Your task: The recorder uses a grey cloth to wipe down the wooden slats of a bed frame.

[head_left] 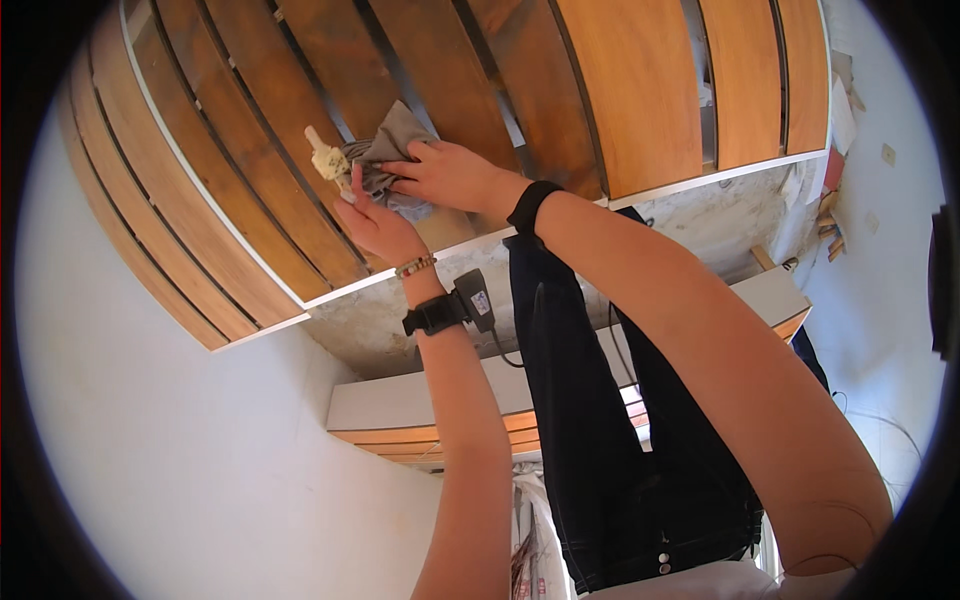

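Observation:
My left hand is raised palm up at the slatted wooden panel, its fingers closed around the lower end of a cream-coloured tool with a narrow handle tip, which looks like a paintbrush; its far end is hidden. A crumpled grey cloth lies against the tool and the slats. My right hand grips this cloth from the right, fingertips pressed into its folds close to my left thumb. Beneath both hands, the slats look darker and wet-toned, while those at the right are lighter orange.
White edging borders the panel's near side. Below it runs a stained, rough pale surface. A second slatted piece with a grey top stands closer to me. White walls flank both sides, and wood scraps lie at the right.

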Motion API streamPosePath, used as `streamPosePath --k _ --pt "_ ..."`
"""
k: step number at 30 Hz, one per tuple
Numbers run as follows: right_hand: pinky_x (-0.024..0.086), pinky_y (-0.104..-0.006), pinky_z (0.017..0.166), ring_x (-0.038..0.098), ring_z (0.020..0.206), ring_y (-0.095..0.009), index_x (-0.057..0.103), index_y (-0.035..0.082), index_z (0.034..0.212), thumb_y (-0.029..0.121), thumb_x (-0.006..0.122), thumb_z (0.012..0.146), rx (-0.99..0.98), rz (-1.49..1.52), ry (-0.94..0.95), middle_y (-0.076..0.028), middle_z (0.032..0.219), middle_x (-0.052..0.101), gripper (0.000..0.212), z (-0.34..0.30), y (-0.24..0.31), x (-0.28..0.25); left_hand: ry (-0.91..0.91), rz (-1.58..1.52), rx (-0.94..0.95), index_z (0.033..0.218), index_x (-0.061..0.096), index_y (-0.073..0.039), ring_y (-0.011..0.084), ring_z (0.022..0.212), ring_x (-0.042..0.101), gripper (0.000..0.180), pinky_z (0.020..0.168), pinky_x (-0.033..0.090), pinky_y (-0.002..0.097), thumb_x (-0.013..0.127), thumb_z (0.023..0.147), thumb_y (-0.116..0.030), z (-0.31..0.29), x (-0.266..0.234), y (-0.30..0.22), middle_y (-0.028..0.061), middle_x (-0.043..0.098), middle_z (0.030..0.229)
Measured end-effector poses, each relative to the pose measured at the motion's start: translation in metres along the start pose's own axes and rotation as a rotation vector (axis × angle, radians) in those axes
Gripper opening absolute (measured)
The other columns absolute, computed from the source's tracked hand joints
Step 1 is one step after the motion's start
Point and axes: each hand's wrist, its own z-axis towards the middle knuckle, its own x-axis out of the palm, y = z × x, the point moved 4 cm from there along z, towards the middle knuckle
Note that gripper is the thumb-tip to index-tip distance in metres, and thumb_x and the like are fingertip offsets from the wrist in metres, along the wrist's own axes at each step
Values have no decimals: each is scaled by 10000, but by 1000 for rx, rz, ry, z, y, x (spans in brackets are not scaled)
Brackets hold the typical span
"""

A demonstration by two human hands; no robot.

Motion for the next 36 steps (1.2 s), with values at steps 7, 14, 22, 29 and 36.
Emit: streamPosePath --k 7,14,22,29,36 --pt "456 -256 752 465 958 -148 593 203 949 186 549 700 -97 -162 -42 78 1163 489 253 30 -50 -25 14 -59 100 939 445 39 254 872 586 197 760 453 322 338 888 -119 37 57 -34 159 608 1028" --pt "477 -261 731 468 910 -180 600 167 962 115 547 700 69 -171 -108 67 1155 501 272 40 -71 -57 47 -304 109 915 481 35 277 843 606 209 723 458 331 359 884 -131 73 93 -46 145 642 915" --pt "488 -284 693 467 888 -226 587 127 877 90 525 714 324 67 -91 51 1107 510 178 -29 -55 -57 246 -36 120 952 554 -12 278 856 605 225 721 457 336 375 885 -131 -1 84 -53 122 636 951" --pt "474 -282 708 452 850 -236 576 123 916 31 555 644 492 220 3 52 1188 486 288 -96 -18 -60 328 -1 125 1052 536 5 240 914 590 260 766 447 304 373 895 -123 -71 73 -28 132 617 999" --pt "465 -268 706 464 802 -205 599 137 906 2 565 619 374 81 -89 68 1169 504 320 -95 -42 -74 373 -41 99 1095 509 37 323 971 551 296 808 433 344 367 890 -122 -76 90 -36 191 564 1077"
